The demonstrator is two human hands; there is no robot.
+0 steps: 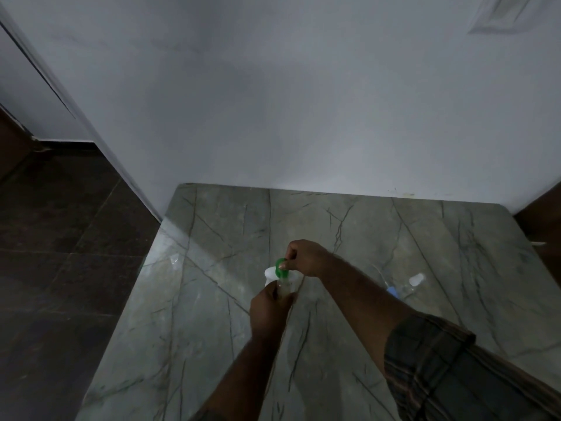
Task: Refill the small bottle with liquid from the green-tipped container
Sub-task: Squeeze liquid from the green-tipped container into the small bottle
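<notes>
R forearm with rolled plaid sleeve (431,369) enters from lower right, nearest the camera; L forearm comes up from bottom centre. L hand (268,308) clenched around the lower body of a clear container (283,288), held over the middle of the marble-pattern desk (212,344); whether its base touches the desk cannot be told. R hand (305,258) sits above it, thumb and forefinger pinched on the green tip (280,265) at the container's top. White plastic part (269,273) shows just beside and below the green tip, against the L hand's fingers; its exact nature unclear in dim light. Small bottle (408,288), clear w/ white cap, lies on its side on the desk to the right, behind the R forearm, well apart from both hands. A blue item (392,290) lies just beside it, touching or nearly so; a thin clear tube (383,276) runs up from that spot. Small clear object (174,262) near the desk's L edge, too blurred to identify. White wall (303,101) behind the desk; dark tiled floor (54,253) to the left.
</notes>
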